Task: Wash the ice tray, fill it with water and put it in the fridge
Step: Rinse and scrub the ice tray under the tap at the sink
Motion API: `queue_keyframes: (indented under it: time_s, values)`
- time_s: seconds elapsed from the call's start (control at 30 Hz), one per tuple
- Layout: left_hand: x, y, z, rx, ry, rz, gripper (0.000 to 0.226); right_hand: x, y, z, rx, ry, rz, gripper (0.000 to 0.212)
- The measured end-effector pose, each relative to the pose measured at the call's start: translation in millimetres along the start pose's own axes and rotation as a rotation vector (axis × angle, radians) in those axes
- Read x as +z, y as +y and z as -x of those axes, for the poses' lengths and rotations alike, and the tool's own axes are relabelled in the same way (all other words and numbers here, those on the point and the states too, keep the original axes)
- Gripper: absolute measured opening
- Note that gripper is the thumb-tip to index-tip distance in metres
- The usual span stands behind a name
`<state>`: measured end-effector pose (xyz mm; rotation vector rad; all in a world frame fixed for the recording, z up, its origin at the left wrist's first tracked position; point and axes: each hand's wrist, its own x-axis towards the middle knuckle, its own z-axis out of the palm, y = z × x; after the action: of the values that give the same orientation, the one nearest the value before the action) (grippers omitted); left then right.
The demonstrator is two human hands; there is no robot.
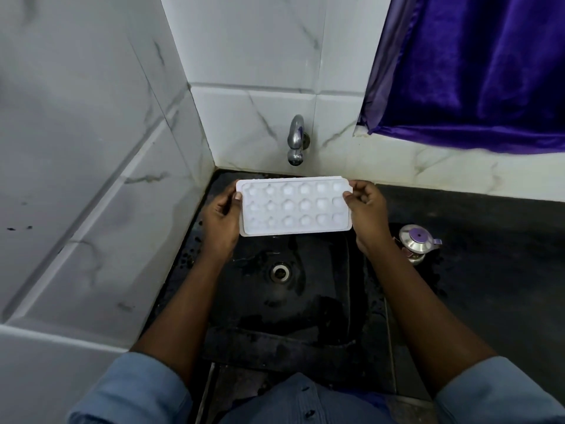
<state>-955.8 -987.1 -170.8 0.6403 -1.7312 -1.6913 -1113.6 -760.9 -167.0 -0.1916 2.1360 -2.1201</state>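
Both hands engaged: left hand (221, 218) and right hand (365, 209) each gripping a short end of the white ice tray (293, 208), thumbs pressed on its upper face. Tray held level above the black sink (305, 301), just below the wall tap (296, 140). Small steel pot (417, 241) seen on the desk (489, 240), right.

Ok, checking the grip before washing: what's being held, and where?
The ice tray, by its short ends: left hand on one, right hand on the other.
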Motion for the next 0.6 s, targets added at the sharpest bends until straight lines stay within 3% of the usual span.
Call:
queue_keyframes:
  time_s: [0.17, 0.3, 0.47, 0.6]
  values:
    - [6, 2, -10, -0.291, 0.050, 0.230, 0.036, 26, 8, -26, 0.201, -0.069, 0.048, 0.009]
    - [-1, -1, -19, -0.497, -0.080, 0.453, 0.066, 47, 6, -51, 0.306, -0.124, 0.112, 0.007]
    - [-11, -3, -29, -0.521, 0.083, 0.490, 0.058, 77, -1, -89, 0.402, -0.247, 0.186, 0.018]
    - [-20, -3, -35, -0.512, 0.125, 0.533, 0.058, 98, -7, -119, 0.444, -0.314, 0.217, 0.043]
